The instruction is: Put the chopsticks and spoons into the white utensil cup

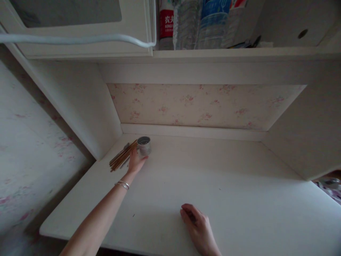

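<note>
A small grey metal cup (145,146) stands upright near the back left of the white tabletop, its rim open toward me. My left hand (136,161) reaches out to it, the fingers closed about its lower left side and the thumb by its base. Against that hand, on the left, lies a bundle of brown chopsticks (121,157), with some grey utensils among them, partly covered. My right hand (197,225) rests low over the front of the table, fingers curled in toward the thumb. The inside of its palm is dark, so whatever it may hold is hidden.
The white table (234,199) has panels on both sides and a flowered back wall (186,105). Overhead, a shelf (226,54) carries several plastic bottles (186,25). A pale cable (80,39) crosses the cabinet door. A tiny dark scrap (133,215) lies near the front.
</note>
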The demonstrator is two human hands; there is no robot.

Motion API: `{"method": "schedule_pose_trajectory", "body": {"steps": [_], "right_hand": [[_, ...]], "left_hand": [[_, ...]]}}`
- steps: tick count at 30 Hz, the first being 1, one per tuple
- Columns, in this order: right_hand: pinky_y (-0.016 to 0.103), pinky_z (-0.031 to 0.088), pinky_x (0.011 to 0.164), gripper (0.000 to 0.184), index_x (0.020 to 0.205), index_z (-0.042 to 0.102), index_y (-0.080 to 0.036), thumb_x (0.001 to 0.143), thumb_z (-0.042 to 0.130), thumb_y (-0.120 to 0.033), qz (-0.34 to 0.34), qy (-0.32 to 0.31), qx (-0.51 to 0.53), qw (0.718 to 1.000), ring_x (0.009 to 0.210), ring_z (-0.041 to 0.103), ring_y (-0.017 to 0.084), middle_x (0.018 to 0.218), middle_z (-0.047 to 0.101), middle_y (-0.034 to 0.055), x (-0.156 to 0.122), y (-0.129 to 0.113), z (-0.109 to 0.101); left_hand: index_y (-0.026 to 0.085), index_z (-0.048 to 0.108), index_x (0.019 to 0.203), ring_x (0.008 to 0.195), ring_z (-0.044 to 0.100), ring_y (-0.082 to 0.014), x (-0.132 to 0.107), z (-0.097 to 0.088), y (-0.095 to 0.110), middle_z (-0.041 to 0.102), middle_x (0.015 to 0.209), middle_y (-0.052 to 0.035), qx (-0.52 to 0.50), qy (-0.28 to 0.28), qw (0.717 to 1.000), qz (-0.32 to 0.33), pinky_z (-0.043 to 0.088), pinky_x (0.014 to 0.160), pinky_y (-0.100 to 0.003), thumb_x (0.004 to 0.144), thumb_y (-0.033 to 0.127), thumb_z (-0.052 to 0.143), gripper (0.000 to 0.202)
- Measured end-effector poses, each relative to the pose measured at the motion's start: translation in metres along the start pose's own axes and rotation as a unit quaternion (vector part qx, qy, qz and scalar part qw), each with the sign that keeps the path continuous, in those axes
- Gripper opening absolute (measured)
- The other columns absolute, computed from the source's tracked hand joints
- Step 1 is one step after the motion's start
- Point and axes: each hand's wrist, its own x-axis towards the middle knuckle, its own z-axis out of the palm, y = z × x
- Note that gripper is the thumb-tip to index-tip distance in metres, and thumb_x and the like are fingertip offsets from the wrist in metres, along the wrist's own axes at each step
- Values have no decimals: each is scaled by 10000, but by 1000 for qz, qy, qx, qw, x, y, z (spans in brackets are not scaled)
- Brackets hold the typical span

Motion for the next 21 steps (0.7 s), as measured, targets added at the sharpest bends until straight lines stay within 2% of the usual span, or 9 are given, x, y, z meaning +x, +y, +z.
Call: {"method": "schedule_pose_trajectory", "body": {"steps": [3, 5, 6, 8, 10, 12, 15, 21], "right_hand": [[260, 509, 670, 380, 888, 686, -222, 884, 551, -577, 0, 65, -19, 998, 724, 661, 210, 809, 720, 66, 2, 6, -2], [251, 480, 609, 413, 833, 678, -214, 876, 542, -601, -1, 99, -47, 994, 653, 617, 193, 727, 683, 49, 5, 9, -3], [244, 450, 563, 436, 771, 662, -212, 877, 528, -614, -1, 106, -64, 992, 601, 577, 179, 656, 642, 31, 6, 10, -3], [238, 369, 493, 510, 616, 586, -213, 885, 491, -635, -4, 103, -102, 989, 507, 481, 147, 523, 524, -7, 9, 10, -3], [241, 305, 471, 568, 526, 505, -215, 902, 453, -637, -13, 74, -141, 987, 460, 412, 127, 462, 445, -24, 11, 9, -1], [248, 284, 482, 570, 517, 493, -217, 921, 430, -614, -29, 36, -187, 981, 453, 404, 125, 462, 460, -21, 12, 8, 0], [257, 285, 509, 532, 548, 519, -226, 950, 412, -558, -46, -2, -252, 967, 474, 452, 141, 510, 542, -3, 11, 8, 1], [258, 325, 559, 495, 588, 547, -233, 976, 396, -501, -61, -6, -311, 948, 546, 562, 171, 585, 609, 21, 7, 9, 3]], "left_hand": [[145, 438, 1244, 1102, 629, -239, -58, -5, 3, 607, 1204, -154, -52, -8, 999, -13, 500, 926, -373, 808, 359, 624, 520], [186, 470, 1189, 964, 685, -198, -104, -7, 7, 664, 1055, -90, -98, -44, 994, -14, 534, 838, -320, 859, 419, 564, 415], [201, 501, 1109, 878, 696, -190, -127, -7, 10, 668, 990, -68, -163, -73, 983, -39, 538, 789, -307, 857, 441, 571, 355], [221, 523, 969, 670, 657, -163, -167, -8, 15, 637, 793, -11, -226, -132, 961, -90, 514, 652, -278, 877, 493, 543, 288], [235, 514, 849, 547, 560, -144, -195, -8, 21, 551, 651, 30, -231, -162, 953, -108, 442, 542, -253, 871, 519, 540, 286], [239, 478, 752, 560, 515, -143, -210, -8, 27, 508, 629, 29, -208, -180, 958, -81, 408, 544, -251, 860, 508, 557, 301], [243, 441, 696, 567, 477, -149, -215, -8, 33, 468, 602, 28, -168, -201, 964, -38, 375, 552, -257, 863, 496, 553, 323], [251, 381, 642, 531, 445, -154, -214, -8, 36, 430, 552, 34, -122, -191, 974, -2, 330, 545, -269, 921, 528, 469, 403]]}}
